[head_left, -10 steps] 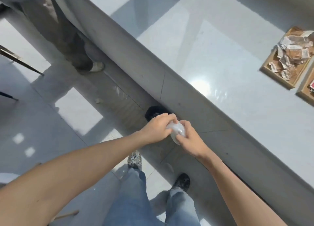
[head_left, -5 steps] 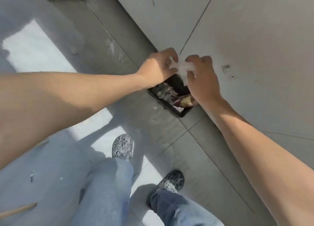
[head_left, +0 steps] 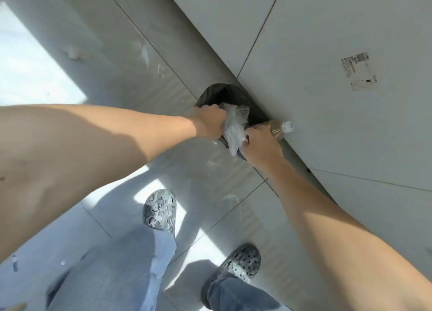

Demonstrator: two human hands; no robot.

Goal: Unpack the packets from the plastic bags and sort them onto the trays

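Observation:
A crumpled clear plastic bag [head_left: 235, 127] hangs between my two hands, right over a black-lined bin [head_left: 224, 93] that stands on the floor against the counter's side. My left hand [head_left: 209, 121] grips the bag's upper left part with curled fingers. My right hand [head_left: 259, 144] pinches its lower right end. No packets or trays are in view. The bin's contents are hidden behind the bag and my hands.
A bottle with a white cap [head_left: 281, 129] sits beside the bin, against the grey counter panel [head_left: 327, 41], which carries a small label [head_left: 358, 70]. My two patterned shoes [head_left: 160, 209] stand on the tiled floor below.
My view dropped from the countertop and its trays down to the floor. Both hands carried the crumpled bag down to the bin's mouth, and the bag now covers the bin's contents.

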